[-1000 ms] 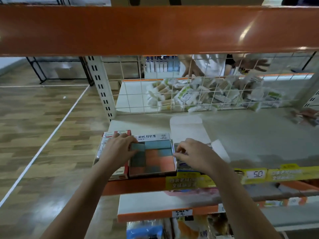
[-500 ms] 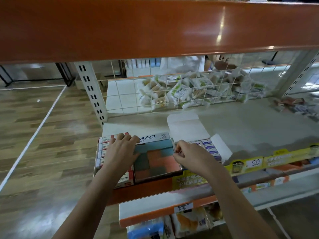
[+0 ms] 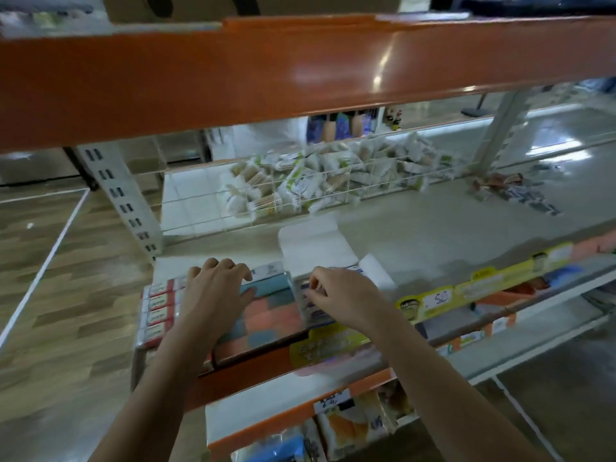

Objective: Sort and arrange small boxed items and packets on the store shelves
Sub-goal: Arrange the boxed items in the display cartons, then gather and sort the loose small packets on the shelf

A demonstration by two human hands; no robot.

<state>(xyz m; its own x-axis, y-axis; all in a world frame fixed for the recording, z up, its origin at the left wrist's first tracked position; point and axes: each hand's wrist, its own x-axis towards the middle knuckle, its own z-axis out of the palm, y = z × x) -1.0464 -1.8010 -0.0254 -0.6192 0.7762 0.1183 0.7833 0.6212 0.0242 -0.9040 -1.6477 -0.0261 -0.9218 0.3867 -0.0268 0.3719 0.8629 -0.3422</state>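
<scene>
I see the checkered box [image 3: 266,315] at the shelf's [image 3: 416,235] front left edge, between a red-striped carton [image 3: 160,308] and an open blue-labelled carton [image 3: 308,300]. My left hand [image 3: 216,291] rests flat on it, fingers spread; my right hand [image 3: 343,300] pinches a packet inside the open carton.

Two bare forearms, no sleeves, left grip [image 3: 216,288] and right grip [image 3: 340,296] ungloved

Grey store shelf [image 3: 416,235] with orange front edge, bearing three boxes side by side at its front left: red-labelled box [image 3: 159,311], checkered box [image 3: 266,315], open white-flapped box [image 3: 316,255]; scattered packets [image 3: 520,195] far right.
</scene>
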